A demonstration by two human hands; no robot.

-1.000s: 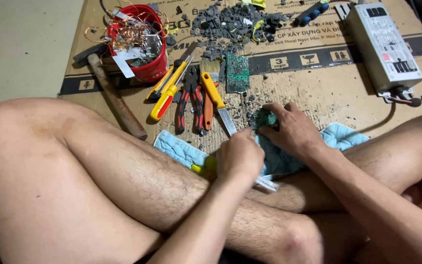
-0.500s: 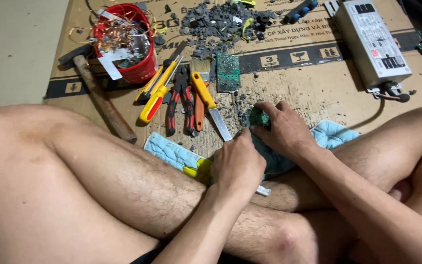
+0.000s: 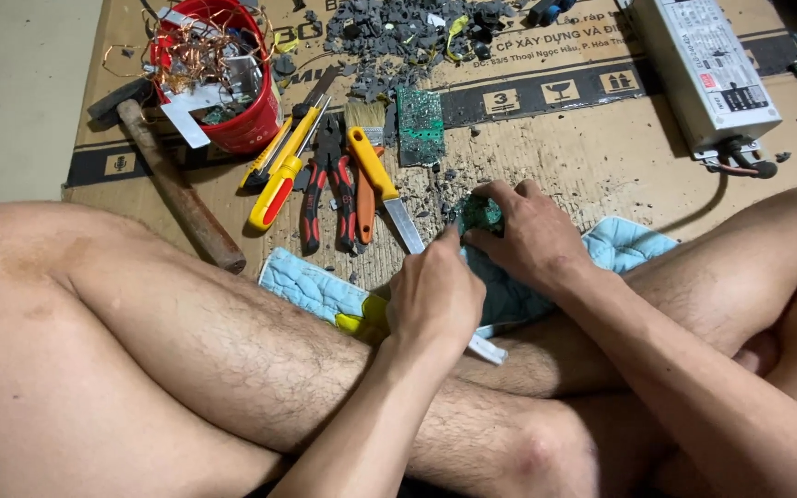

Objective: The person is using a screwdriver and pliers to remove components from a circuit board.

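Note:
I sit cross-legged on flattened cardboard [image 3: 601, 157]. My right hand [image 3: 528, 240] presses a small green circuit board [image 3: 480, 212] down on a light blue quilted pad [image 3: 315, 286] that lies across my legs. My left hand [image 3: 435, 295] is closed in a fist just left of the board, with its fingertips at the board's edge. It grips a tool [image 3: 487, 349] whose yellow part shows on the left of the fist and whose white end sticks out on the right. The working tip is hidden by my fingers.
Ahead lie a wooden-handled hammer [image 3: 177, 194], a red bucket of copper wire [image 3: 219, 74], yellow utility knives [image 3: 283, 171], red-handled pliers [image 3: 329, 184], an orange-handled scraper [image 3: 382, 189], a loose green board [image 3: 420, 124], grey debris [image 3: 398, 37] and a silver power supply [image 3: 707, 69].
The view has shifted slightly. Both hands stay on the board and tool, and my left fist has edged a little closer to the board.

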